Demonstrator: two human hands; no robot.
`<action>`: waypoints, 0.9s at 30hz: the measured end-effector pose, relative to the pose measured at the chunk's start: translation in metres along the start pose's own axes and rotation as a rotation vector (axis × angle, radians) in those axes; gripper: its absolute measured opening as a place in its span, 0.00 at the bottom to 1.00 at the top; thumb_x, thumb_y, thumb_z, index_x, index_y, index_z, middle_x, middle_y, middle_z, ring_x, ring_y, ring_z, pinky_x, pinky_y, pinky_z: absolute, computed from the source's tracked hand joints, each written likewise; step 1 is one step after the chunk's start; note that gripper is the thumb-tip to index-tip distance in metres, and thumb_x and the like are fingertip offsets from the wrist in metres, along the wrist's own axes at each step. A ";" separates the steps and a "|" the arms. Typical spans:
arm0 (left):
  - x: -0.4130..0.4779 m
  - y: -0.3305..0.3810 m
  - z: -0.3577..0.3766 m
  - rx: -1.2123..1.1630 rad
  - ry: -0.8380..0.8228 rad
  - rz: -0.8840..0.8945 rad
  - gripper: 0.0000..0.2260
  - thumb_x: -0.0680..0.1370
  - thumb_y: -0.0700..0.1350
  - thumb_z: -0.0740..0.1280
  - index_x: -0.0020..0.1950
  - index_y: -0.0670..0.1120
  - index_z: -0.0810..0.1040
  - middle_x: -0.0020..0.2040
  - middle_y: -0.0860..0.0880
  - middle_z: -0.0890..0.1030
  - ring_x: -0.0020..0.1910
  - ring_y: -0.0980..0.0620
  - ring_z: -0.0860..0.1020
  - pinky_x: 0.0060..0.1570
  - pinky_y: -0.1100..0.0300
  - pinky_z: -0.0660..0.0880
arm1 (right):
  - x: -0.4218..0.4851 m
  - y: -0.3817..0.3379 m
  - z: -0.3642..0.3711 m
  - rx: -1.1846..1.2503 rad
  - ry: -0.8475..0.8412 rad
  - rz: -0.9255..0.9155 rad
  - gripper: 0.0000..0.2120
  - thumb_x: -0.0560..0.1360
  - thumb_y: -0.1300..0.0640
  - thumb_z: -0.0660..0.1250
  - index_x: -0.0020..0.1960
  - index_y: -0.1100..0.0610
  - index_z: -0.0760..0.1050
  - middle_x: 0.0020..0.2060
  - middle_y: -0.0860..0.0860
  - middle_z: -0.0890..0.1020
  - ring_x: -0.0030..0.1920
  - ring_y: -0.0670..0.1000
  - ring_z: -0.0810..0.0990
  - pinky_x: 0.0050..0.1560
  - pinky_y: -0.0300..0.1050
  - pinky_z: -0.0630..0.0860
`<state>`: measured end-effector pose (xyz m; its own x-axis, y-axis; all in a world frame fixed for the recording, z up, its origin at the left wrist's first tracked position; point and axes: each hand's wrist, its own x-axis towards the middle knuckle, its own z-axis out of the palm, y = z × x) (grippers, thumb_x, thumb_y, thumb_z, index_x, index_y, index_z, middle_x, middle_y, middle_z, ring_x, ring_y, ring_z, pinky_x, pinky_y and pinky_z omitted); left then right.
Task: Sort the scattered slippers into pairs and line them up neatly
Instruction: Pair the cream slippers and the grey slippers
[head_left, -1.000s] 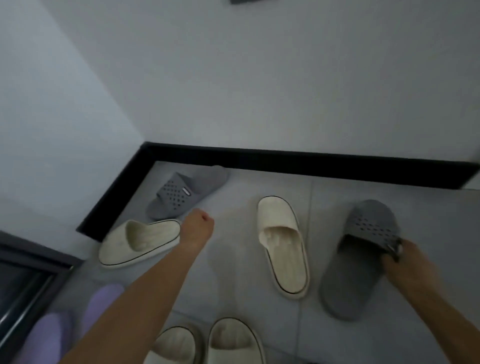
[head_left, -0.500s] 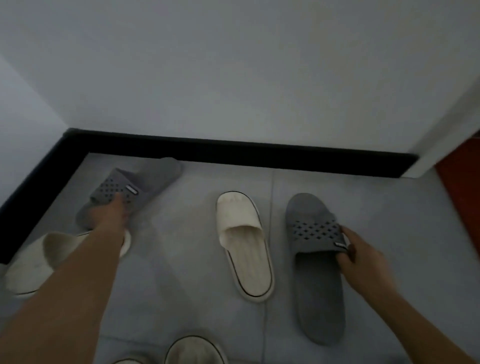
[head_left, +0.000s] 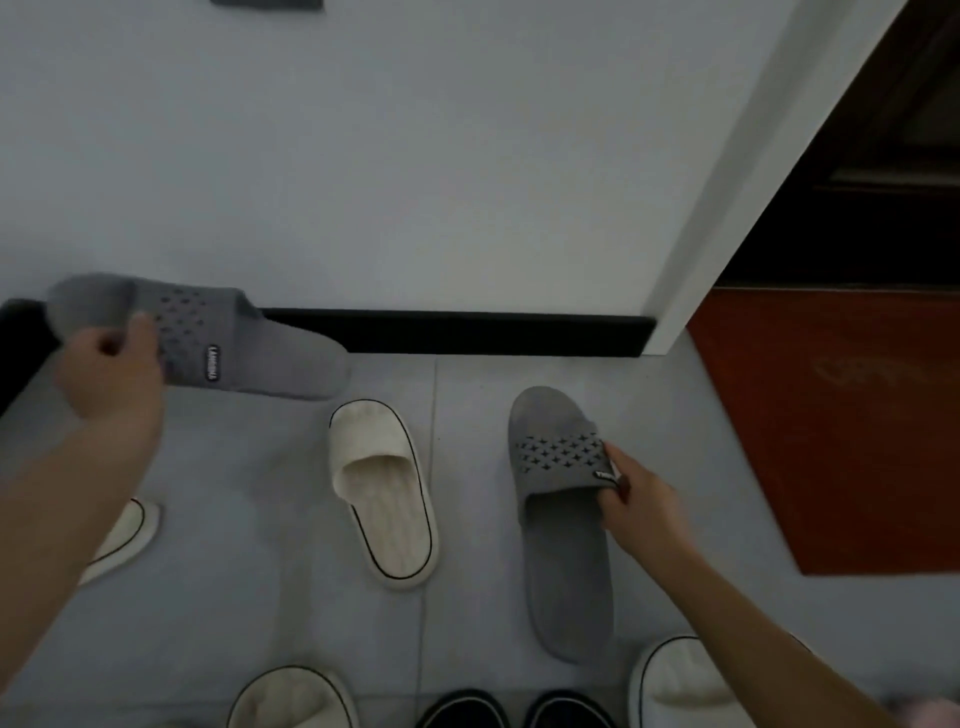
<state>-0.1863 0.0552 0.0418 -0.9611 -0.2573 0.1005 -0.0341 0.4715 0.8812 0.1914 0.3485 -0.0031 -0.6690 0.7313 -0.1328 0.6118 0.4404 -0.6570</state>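
- Slippers are being paired: one grey perforated slipper (head_left: 218, 348) is held off the floor by the left hand (head_left: 111, 369), apparently to be carried to its mate.
- The other grey slipper (head_left: 566, 551) lies on the tiles, toe towards the wall, seemingly being straightened by the right hand (head_left: 644, 506).
- A cream slipper (head_left: 387, 499) lies between them.
- The left fingers (head_left: 143, 332), blurred, are curled round the raised slipper's strap end.
- The right fingertips (head_left: 615, 462) are pinched on the strap's outer edge.
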 end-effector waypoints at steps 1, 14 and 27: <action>-0.011 0.012 0.002 -0.046 -0.047 0.057 0.26 0.70 0.65 0.61 0.49 0.43 0.79 0.47 0.42 0.82 0.46 0.44 0.79 0.48 0.47 0.75 | 0.000 0.000 -0.002 0.020 0.001 -0.002 0.24 0.74 0.61 0.61 0.70 0.49 0.68 0.47 0.54 0.82 0.48 0.56 0.81 0.47 0.45 0.76; -0.175 0.076 0.063 0.238 -0.922 0.331 0.20 0.72 0.55 0.71 0.27 0.49 0.66 0.26 0.52 0.67 0.27 0.54 0.67 0.30 0.59 0.61 | -0.010 0.002 -0.028 0.065 -0.054 -0.050 0.26 0.75 0.60 0.62 0.72 0.48 0.65 0.41 0.47 0.77 0.41 0.48 0.77 0.41 0.39 0.70; -0.199 0.030 0.085 0.497 -1.146 0.210 0.17 0.72 0.56 0.69 0.30 0.49 0.69 0.32 0.49 0.69 0.33 0.52 0.69 0.35 0.58 0.63 | -0.025 0.016 -0.002 0.030 -0.180 -0.062 0.25 0.75 0.59 0.61 0.72 0.50 0.65 0.46 0.54 0.81 0.43 0.53 0.79 0.43 0.40 0.74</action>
<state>-0.0190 0.1920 0.0092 -0.6374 0.6190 -0.4589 0.2872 0.7435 0.6039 0.2190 0.3383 -0.0090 -0.7713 0.5972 -0.2202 0.5562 0.4643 -0.6892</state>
